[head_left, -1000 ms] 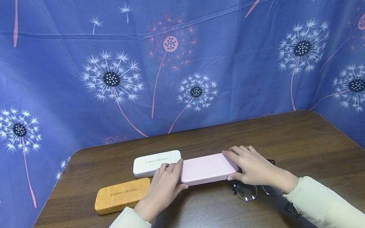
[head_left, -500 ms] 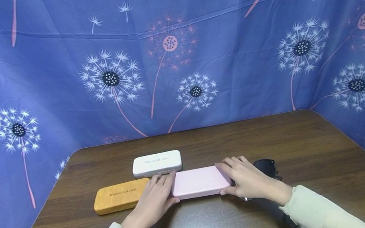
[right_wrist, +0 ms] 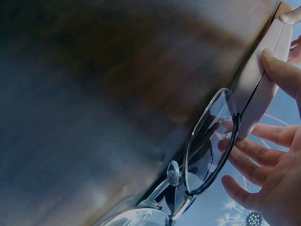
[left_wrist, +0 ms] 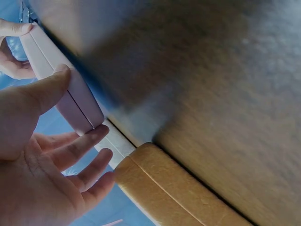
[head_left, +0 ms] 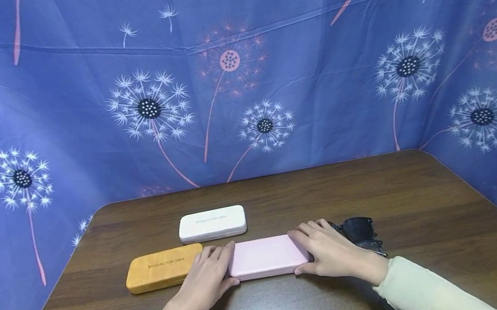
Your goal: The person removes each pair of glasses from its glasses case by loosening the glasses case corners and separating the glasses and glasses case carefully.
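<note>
A pale pink glasses case (head_left: pixel 268 257) lies lengthwise between both hands, its lid closed along a thin seam. At its left end my left hand (head_left: pixel 201 285) grips it, thumb on the near edge and fingers at the far side. My right hand (head_left: pixel 332 251) holds the opposite end the same way. The left wrist view shows the left thumb (left_wrist: pixel 51 87) near the seam. Close by the right hand are clear-lensed eyeglasses (right_wrist: pixel 189 160), seen in the right wrist view. Dark sunglasses (head_left: pixel 358 228) lie beyond that hand, partly hidden by it.
An orange glasses case (head_left: pixel 164 269) sits just left of the left hand. Behind it, a white glasses case (head_left: pixel 212 224) rests on the brown wooden table (head_left: pixel 334 189). A blue dandelion-patterned cloth (head_left: pixel 312 66) hangs around the table's back and sides.
Both hands have brought the pink case toward the person and to the left. The sunglasses have come into view from behind the right hand; the eyeglasses are now mostly covered in the head view.
</note>
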The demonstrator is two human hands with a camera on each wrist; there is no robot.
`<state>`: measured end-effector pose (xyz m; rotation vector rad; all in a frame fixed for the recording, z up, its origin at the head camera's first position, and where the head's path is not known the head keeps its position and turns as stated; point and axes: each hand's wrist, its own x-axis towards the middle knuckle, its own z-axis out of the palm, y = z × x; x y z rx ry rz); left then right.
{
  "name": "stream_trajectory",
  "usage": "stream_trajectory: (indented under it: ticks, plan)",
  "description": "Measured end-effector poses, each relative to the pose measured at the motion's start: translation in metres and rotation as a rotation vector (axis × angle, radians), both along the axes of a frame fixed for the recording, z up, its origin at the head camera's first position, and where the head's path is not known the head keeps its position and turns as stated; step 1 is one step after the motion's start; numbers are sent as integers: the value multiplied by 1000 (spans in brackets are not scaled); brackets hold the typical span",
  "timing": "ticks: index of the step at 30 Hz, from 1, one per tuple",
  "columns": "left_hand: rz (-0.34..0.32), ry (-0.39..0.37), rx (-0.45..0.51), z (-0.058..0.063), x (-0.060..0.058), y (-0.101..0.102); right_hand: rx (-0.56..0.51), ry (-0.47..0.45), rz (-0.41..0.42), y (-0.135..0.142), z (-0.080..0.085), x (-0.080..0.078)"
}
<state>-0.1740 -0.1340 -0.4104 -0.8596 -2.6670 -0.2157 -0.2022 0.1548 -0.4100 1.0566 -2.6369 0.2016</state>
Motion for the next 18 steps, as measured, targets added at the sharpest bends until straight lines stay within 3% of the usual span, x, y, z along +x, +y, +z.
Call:
stream_trajectory:
  ticks: [18]
  plan:
    - [-10,11,-24,-5,-3,-5,47,-8,-6,-4,-1,-3]
